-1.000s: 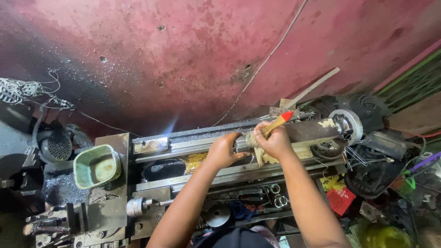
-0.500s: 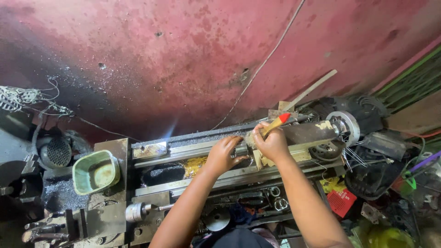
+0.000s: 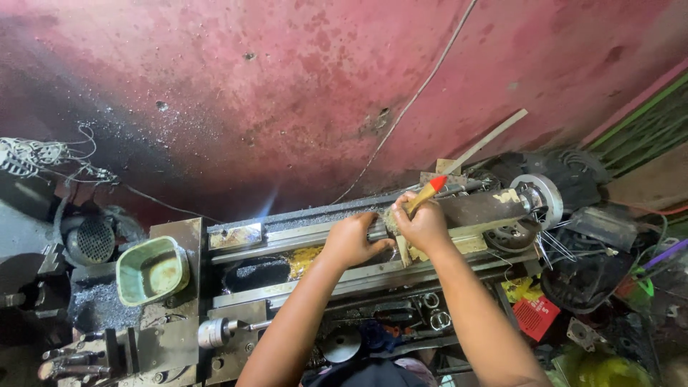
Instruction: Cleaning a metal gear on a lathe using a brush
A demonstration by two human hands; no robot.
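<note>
Where hands meet: red-tipped wooden brush.

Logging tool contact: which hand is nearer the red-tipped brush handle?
Right. The right hand grips the brush handle; the left hand rests on the lathe bed, beside it.

The right hand is covering most of the brush, so only its orange handle and red tip are showing. The brush hairs are looking like a blurry clump between the two hands. The left hand is hiding the part of the lathe under it. Both arms are running off the bottom edge. The bits below the hands are too dark and jumbled to tell apart.
</note>
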